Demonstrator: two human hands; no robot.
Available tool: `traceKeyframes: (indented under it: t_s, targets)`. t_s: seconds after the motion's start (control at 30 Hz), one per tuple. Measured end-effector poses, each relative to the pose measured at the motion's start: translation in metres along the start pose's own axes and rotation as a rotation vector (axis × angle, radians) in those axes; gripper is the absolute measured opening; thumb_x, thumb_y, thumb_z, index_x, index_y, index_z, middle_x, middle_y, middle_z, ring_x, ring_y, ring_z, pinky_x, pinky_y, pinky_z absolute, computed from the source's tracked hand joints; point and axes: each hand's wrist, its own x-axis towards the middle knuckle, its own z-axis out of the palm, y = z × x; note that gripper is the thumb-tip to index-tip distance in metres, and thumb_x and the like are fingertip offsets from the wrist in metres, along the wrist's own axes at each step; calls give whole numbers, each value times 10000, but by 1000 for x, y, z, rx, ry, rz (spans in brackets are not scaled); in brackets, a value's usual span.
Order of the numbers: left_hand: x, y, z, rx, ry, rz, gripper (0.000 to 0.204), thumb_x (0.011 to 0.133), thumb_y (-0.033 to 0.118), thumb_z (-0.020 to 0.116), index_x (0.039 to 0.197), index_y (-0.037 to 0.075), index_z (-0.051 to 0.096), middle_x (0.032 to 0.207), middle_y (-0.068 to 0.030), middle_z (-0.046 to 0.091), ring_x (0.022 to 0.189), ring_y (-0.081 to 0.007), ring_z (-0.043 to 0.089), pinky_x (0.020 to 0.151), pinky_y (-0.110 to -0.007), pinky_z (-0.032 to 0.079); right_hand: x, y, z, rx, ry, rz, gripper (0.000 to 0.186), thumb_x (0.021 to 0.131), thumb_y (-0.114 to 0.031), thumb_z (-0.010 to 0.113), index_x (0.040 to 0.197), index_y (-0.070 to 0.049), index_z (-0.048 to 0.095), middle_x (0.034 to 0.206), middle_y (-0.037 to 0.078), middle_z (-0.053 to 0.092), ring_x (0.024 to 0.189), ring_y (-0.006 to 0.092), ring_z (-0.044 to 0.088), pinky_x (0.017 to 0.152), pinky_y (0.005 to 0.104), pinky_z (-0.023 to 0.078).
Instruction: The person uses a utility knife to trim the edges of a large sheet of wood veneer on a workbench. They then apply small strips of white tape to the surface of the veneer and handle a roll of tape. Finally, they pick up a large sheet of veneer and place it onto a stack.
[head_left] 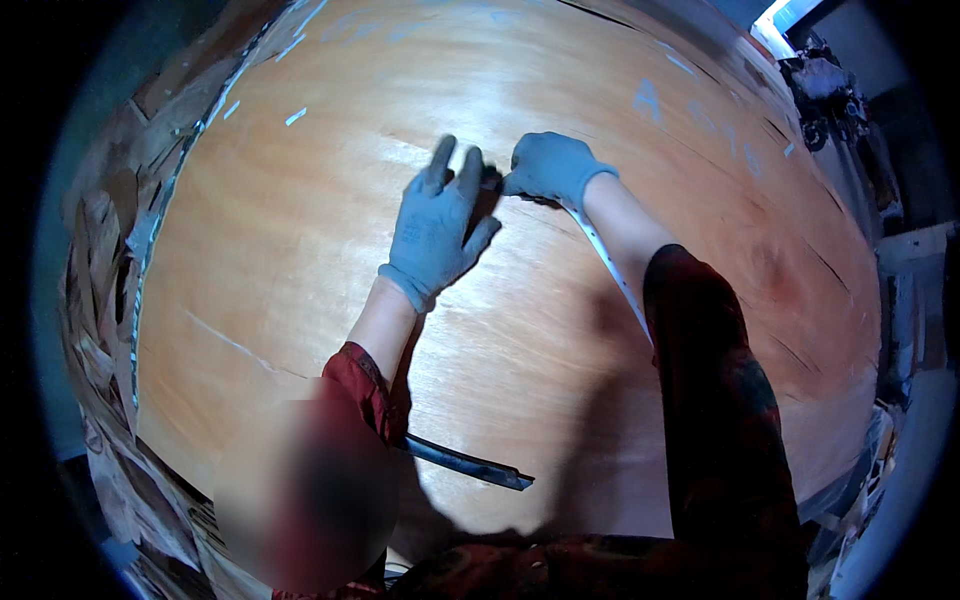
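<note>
My left hand (pixel 432 232), in a grey-blue work glove, lies on a large wood veneer sheet (pixel 290 220) with its fingers spread. Close to its right, my gloved right hand (pixel 555 168) is closed, fingers curled down at the sheet. From under that hand a narrow white strip of dotted tape (pixel 608 258) runs back along my right forearm. A small dark patch sits between the two hands; whether it is shadow or a gap in the wood, I cannot tell.
A long dark blade-like tool (pixel 470 465) lies on the sheet near my left forearm. Short pale tape pieces (pixel 296 117) and chalk marks (pixel 648 100) dot the surface. Torn veneer scraps (pixel 95 290) heap along the left edge. Dark equipment (pixel 825 95) stands at far right.
</note>
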Motion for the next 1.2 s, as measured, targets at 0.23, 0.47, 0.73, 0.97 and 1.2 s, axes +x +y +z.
traceKeyframes:
  t_s: [0.23,0.47,0.73,0.97,1.2]
  targets:
    - [3,21,10,132,-85,58,521,818,258,568,1286,64,446,1160,-166,522,1181,-389,394,969,-501,298,-24,17,-4,-4,-60,128,370,778,-389,551,831,-47,681,852,124,673,830,282,643,774,390,502]
    - [11,49,39,330,-74,-146,374,847,299,509,1202,191,556,1037,-135,551,1146,-381,400,968,-561,249,-49,31,21,32,216,48,333,841,-350,520,940,-62,655,1004,165,639,963,319,606,796,445,489]
    - [8,38,45,392,-139,-96,386,850,325,510,1222,227,549,1086,-154,534,1135,-362,419,978,-541,245,-217,69,50,1374,-33,-432,216,840,-245,593,748,-60,654,556,26,574,479,81,509,461,235,424]
    - [37,120,72,164,-37,91,768,762,220,632,1365,-59,247,1223,-169,500,1258,-493,261,1039,-543,190,-274,175,97,1539,396,316,292,871,-284,572,872,3,626,604,41,543,476,116,493,471,254,432]
    - [66,226,140,-261,-128,249,865,722,160,652,1399,-35,149,1368,-239,346,1305,-449,210,1025,-483,260,-223,228,104,1346,402,520,313,835,-320,606,827,-7,628,656,44,572,503,140,521,461,278,452]
